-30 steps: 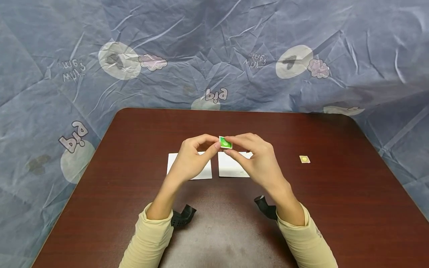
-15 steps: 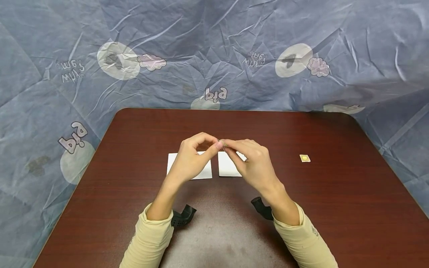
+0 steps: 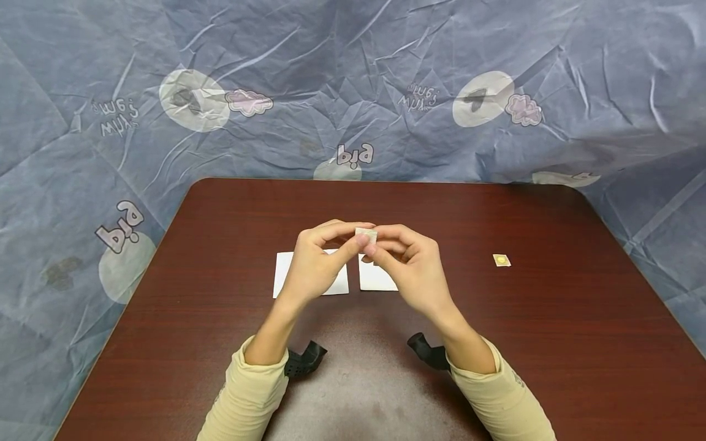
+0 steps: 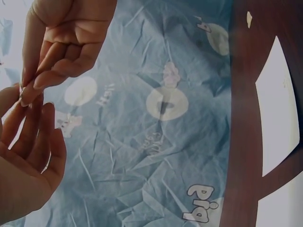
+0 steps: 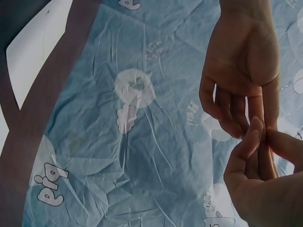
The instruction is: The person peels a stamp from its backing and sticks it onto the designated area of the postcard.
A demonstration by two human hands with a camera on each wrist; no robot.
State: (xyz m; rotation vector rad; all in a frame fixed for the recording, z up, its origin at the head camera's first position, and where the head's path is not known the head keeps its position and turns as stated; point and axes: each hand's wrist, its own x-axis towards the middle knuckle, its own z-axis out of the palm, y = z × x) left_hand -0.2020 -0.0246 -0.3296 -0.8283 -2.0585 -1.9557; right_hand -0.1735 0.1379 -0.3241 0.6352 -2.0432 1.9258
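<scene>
Above the middle of the table, both hands pinch one small stamp-like paper square (image 3: 366, 233). Its pale side faces the head camera. The left hand (image 3: 315, 263) grips the left part between thumb and index finger. On the opposite side the right hand (image 3: 416, 266) has thumb and index finger at the edge, its other fingers curled behind. In the left wrist view the fingertips of the left hand (image 4: 31, 165) and right hand (image 4: 71, 42) meet, mostly hiding the square. The right wrist view likewise shows the left hand (image 5: 244, 61) meeting the right hand (image 5: 265, 189).
Two white paper rectangles lie side by side beneath the hands, a left one (image 3: 283, 272) and a right one (image 3: 377, 278). A small yellowish square (image 3: 501, 260) lies farther right on the brown table (image 3: 551, 343). A blue printed sheet (image 3: 309, 73) hangs behind the table.
The paper square showed its green face, then stood edge-on, and now shows its pale side. The right hand has shifted slightly left, and its fingers have changed their hold.
</scene>
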